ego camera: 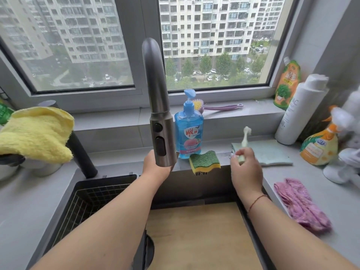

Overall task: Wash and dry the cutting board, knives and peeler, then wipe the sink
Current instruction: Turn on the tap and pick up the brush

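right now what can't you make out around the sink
Head view only:
- Left hand: fingers hidden behind the faucet head.
- Sink floor: covered by the cutting board and both arms.
- Pale tool in the right hand: motion-blurred, kind unclear.
- Knives: none in view.
- Spray bottles at right: blurred.

- The grey desk (29, 201) is carrying a pink cloth (303, 207) on the right, near an orange spray bottle (321, 145) and a white bottle (300, 112).
- A blue soap bottle (188, 129), a green-and-yellow sponge (204, 161) and a pale folded cloth (270, 152) are sitting behind the sink (251, 215).
- A purple brush (216, 107) is lying on the window ledge (243, 114).
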A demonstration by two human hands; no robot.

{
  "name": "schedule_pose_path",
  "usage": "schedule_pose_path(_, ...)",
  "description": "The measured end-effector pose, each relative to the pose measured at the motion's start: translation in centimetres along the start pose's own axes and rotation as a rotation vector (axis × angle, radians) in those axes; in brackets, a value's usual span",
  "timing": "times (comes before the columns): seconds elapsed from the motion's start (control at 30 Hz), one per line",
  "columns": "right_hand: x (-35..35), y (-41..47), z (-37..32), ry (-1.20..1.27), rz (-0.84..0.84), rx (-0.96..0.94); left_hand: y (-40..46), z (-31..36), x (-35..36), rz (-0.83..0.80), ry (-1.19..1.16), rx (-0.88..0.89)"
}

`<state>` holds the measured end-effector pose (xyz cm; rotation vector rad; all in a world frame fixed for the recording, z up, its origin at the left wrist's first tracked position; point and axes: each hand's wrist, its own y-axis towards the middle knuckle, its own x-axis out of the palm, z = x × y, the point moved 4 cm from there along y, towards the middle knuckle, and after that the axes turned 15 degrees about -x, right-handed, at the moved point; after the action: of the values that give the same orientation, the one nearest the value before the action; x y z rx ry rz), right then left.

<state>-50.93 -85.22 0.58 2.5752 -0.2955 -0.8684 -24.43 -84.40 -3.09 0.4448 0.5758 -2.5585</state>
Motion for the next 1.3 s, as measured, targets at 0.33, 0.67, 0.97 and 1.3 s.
schedule_pose_path(0.33, 1.8, -4.7, -6.2, 0.449, -0.118, 0.006, -1.8, 1.0, -0.7, -0.02, 0.04, 0.036)
schedule_pose_path(0.67, 0.0, -6.8, -5.8, 0.626, 0.047, 0.293, -3.3, 1.4, -1.3, -0.006, 0.024, 0.017)
schedule_pose_path(0.97, 0.3, -7.7, -6.6, 0.982, -0.212, 0.533, -3.1, 1.5, -1.2, 0.037, 0.104, 0.014)
schedule_pose_path(1.3, -0.9, -7.6, -7.7, 0.998, -0.175, 0.466, -5.0, 2.4, -1.6, 0.045, 0.158, 0.033)
